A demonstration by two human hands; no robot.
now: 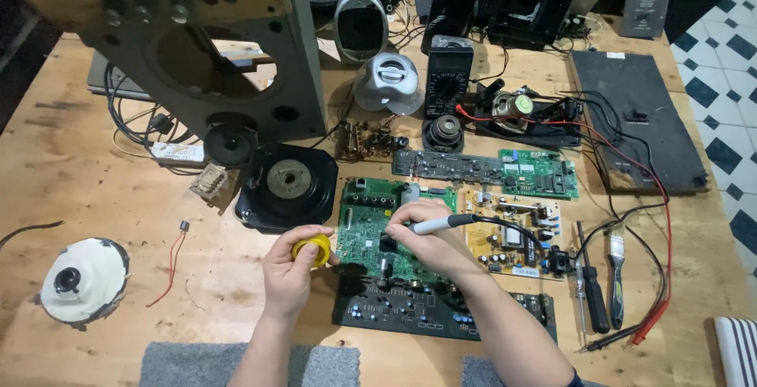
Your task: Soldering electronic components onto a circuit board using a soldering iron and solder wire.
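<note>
Head view, looking down at a wooden workbench (95,158) crowded with electronics. At lower centre the left hand (290,270) has its fingers curled tight around a small yellow reel (314,249), which sits just left of the green circuit board (371,225). The right hand (430,237) is closed in a pen grip on a soldering iron (441,224) with a grey-and-black handle; its tip end points left over the green board, but the tip itself is hidden by the fingers, so contact with the board cannot be told. A black cord runs right from the handle.

Counted near the hands: 5 circuit boards, the green one, a tan one (512,237) to its right, a dark one (410,308) below, and 2 more along the row above. 2 screwdrivers (591,284) and 1 brush (616,273) lie at lower right, beside 2 probes, red and black.

Both forearms are cut off at the bottom edge, and a large speaker panel (197,48) at upper left is partly out of frame
</note>
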